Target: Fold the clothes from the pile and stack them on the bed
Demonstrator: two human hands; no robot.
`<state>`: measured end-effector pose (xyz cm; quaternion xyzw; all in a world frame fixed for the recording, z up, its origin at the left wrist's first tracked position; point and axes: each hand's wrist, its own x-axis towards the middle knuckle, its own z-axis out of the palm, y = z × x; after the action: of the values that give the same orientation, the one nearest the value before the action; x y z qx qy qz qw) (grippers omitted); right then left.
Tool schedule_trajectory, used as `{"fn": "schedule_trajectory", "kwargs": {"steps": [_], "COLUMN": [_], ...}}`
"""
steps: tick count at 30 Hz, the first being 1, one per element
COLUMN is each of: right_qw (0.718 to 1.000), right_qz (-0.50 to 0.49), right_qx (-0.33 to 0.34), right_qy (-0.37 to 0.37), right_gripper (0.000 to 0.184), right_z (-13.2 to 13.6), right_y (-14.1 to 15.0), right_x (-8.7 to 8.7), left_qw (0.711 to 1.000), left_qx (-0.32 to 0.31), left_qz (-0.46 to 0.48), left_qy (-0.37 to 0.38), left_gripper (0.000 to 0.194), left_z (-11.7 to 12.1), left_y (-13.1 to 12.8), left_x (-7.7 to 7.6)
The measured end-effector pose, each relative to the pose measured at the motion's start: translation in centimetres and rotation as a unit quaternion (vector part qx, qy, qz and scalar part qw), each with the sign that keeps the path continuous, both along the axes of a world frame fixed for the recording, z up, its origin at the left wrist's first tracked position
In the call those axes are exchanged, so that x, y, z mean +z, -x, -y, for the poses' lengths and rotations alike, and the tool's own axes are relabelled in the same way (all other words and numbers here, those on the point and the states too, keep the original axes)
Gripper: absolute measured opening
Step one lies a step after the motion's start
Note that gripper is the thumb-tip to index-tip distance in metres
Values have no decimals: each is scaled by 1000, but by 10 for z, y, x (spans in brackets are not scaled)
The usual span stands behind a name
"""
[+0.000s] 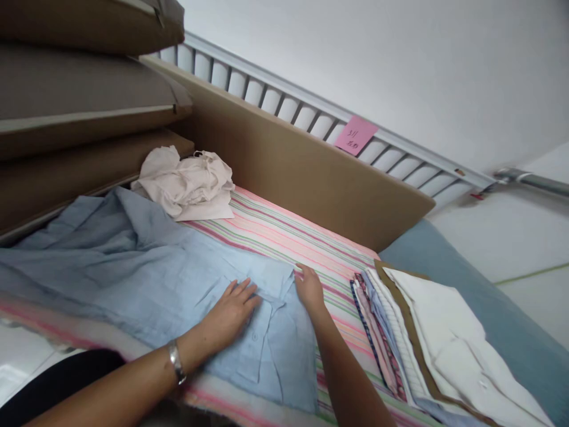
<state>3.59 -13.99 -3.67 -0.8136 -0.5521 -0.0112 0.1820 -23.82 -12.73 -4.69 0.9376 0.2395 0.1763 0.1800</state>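
A light blue shirt (pixel 178 279) lies spread across a striped cloth (pixel 284 222), its left part rumpled and its right end smoother. A button and a placket show near that end. My left hand (pixel 235 311) rests flat on the fabric beside the placket, fingers stretched out. At the shirt's upper right corner, my right hand (pixel 310 289) has its curled fingers closed at the fabric edge. A silver bracelet (pixel 176 362) circles my left wrist.
To the right stands a pile of folded clothes (pixel 453 338), white on top. A crumpled cream cloth (pixel 189 181) lies at the back. Brown cushions (pixel 89 95) are stacked at the left. Along the far side runs a brown board (pixel 302 166), with a pink note (pixel 355 135) on the white rail behind.
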Motion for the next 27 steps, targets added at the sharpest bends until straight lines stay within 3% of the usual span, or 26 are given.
{"fn": "schedule_trajectory", "kwargs": {"steps": [4, 10, 14, 17, 22, 27], "right_qw": [997, 997, 995, 973, 950, 940], "right_qz": [-1, 16, -59, -173, -247, -260], "right_qx": [56, 59, 38, -15, -93, -119], "right_qy": [49, 45, -70, -154, -165, -187], "right_gripper": [64, 35, 30, 31, 36, 40], "right_z": [-25, -15, 7, 38, 87, 97], "right_y": [7, 10, 21, 40, 66, 67], "right_x": [-4, 0, 11, 11, -6, -14], "left_qw": [1000, 999, 998, 998, 999, 996], "left_qx": [-16, 29, 50, 60, 37, -27], "left_qz": [7, -16, -16, -18, -7, 81], "left_qy": [1, 17, 29, 27, 5, 23], "left_gripper": [43, 45, 46, 38, 16, 23], "left_z": [7, -2, -11, -15, -17, -14], "left_y": [2, -4, -13, -18, -20, -9], "left_x": [4, -4, -6, -3, 4, 11]}}
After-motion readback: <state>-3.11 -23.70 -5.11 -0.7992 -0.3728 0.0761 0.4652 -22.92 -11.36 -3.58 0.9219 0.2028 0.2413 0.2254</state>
